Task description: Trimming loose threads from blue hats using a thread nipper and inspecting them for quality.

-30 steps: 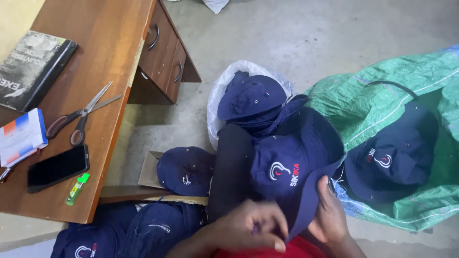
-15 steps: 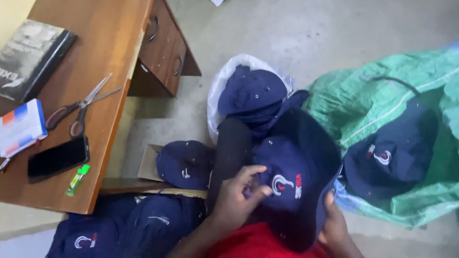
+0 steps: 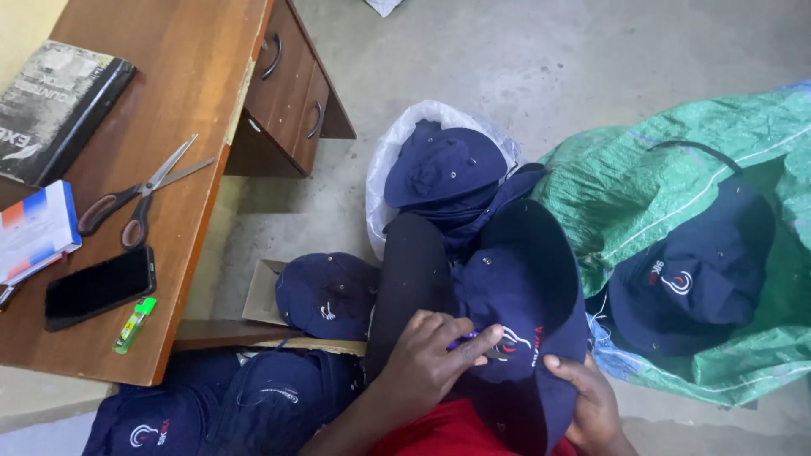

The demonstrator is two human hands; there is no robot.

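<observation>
We look down on a bare grey concrete floor (image 3: 549, 67), smooth and faintly mottled, lit by soft, even light that throws only a weak shadow under the furniture. At our left stands a brown wooden desk (image 3: 182, 93), its top worn pale along the front edge. Its side holds two drawers (image 3: 296, 84), each with a dark curved metal handle. Beyond the desk's far left corner we see a strip of pale yellow wall (image 3: 29, 17). At the lower left, beneath the desk's near edge, a lighter band of floor shows. We see no window from this angle.
</observation>
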